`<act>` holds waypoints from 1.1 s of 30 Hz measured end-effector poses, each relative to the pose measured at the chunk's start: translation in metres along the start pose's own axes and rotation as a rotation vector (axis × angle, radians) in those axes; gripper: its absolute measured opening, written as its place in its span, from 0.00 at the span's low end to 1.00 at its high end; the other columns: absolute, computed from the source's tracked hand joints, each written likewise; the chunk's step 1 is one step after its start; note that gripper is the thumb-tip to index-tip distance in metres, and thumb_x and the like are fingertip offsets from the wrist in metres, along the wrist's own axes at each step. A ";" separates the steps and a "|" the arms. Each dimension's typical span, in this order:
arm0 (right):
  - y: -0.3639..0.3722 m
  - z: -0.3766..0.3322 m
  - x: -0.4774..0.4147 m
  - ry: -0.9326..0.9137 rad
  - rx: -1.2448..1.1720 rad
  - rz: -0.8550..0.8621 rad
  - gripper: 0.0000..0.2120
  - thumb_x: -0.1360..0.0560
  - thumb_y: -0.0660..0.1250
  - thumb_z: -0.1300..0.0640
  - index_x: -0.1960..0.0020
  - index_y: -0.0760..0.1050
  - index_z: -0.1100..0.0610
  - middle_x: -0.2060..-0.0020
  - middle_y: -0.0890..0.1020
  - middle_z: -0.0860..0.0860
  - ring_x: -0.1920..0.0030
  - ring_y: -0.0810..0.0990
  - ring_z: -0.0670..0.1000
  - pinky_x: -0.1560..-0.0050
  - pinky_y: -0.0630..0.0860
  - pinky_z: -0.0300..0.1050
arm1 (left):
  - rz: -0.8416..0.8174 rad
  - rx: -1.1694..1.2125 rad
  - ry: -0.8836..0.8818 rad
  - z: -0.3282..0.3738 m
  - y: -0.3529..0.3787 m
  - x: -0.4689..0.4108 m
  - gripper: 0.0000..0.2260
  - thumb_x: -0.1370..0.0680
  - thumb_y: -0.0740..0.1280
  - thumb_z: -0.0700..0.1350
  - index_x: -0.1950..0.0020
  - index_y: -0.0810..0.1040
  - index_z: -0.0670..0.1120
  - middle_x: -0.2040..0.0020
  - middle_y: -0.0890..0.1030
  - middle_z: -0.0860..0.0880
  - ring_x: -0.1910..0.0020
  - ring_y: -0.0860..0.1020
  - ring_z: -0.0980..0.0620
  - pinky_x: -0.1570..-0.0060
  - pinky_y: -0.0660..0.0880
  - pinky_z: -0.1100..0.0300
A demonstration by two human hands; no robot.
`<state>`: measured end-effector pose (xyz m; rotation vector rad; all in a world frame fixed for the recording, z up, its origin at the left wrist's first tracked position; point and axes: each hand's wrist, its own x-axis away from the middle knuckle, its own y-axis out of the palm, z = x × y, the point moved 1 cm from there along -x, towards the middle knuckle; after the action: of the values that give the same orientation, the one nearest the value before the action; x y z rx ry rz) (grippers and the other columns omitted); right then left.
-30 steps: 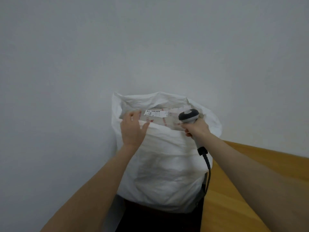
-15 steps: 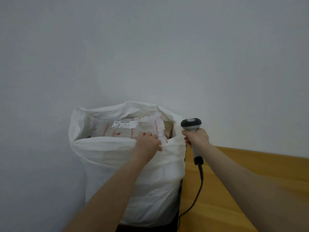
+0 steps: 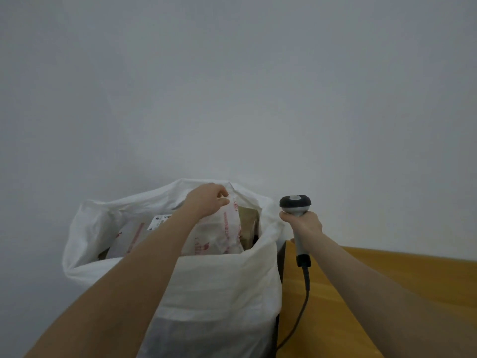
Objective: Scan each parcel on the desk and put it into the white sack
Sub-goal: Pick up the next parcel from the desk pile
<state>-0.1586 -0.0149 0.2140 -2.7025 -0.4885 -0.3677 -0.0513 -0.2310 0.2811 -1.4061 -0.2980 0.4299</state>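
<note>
The parcel (image 3: 220,239), pale wrap with red print and a white label, stands tilted inside the open mouth of the white sack (image 3: 219,285), against its right side. The left hand (image 3: 208,200) reaches into the sack with fingers curled at the parcel's upper edge; whether they pinch it I cannot tell. Just right of the sack, the right hand (image 3: 305,224) clenches the upright scanner (image 3: 295,203) above the wooden desk (image 3: 387,280).
</note>
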 end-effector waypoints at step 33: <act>0.056 -0.082 -0.095 -0.105 0.174 0.308 0.13 0.30 0.71 0.61 0.48 0.73 0.57 0.57 0.79 0.54 0.56 0.78 0.57 0.56 0.76 0.48 | -0.268 0.286 -0.094 -0.158 0.003 -0.192 0.33 0.26 0.70 0.57 0.27 0.64 0.42 0.31 0.69 0.42 0.32 0.68 0.44 0.33 0.65 0.52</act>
<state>-0.2392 -0.1234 0.2404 -2.5795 -0.1199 -0.0944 -0.1517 -0.4579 0.2648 -1.0511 -0.4756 0.3038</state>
